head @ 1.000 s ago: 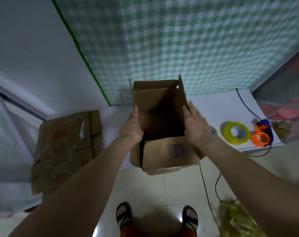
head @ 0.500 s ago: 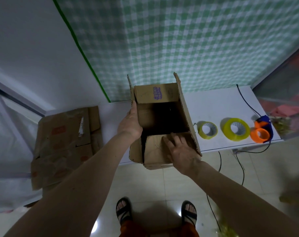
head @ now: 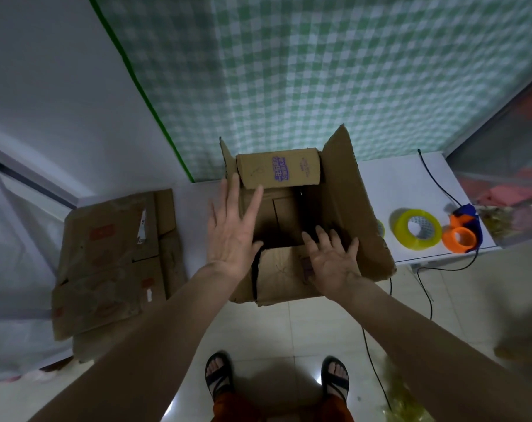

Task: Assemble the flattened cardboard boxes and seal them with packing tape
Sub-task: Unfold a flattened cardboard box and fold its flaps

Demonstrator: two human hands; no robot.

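Cardboard box (head: 343, 208) stands open-topped on the white table (head: 395, 184), at its near edge, roughly centre of view. Far flap (head: 278, 168) is folded inward over the opening, purple print on it. Near flap (head: 284, 269) is also folded in, lying low over the near side. Right flap (head: 350, 184) stands up and leans outward to the right. Left flap is mostly hidden behind the hand; only its upper far corner shows.

Left hand (head: 229, 229): fingers straight and spread, palm down, over the left side of the box. Fingertips reach the left end of the far flap. Whether the palm presses on the left flap or only hovers over it, cannot tell from this angle.

Right hand (head: 331, 260): fingers spread and nearly straight, resting flat on the near flap, fingertips at its inner edge beside the dark opening. Holds nothing.

Stack of flattened boxes (head: 115, 257) lies at the left end of the table, overhanging its near edge.

Right of the box: yellow tape roll (head: 417, 228), then an orange and blue tape dispenser (head: 461, 236) just beside it. A second, smaller roll is mostly hidden behind the right flap. Black cable (head: 435, 184) runs across the far right of the table and down to the floor.

Green checked cloth (head: 319, 71) hangs behind the table.
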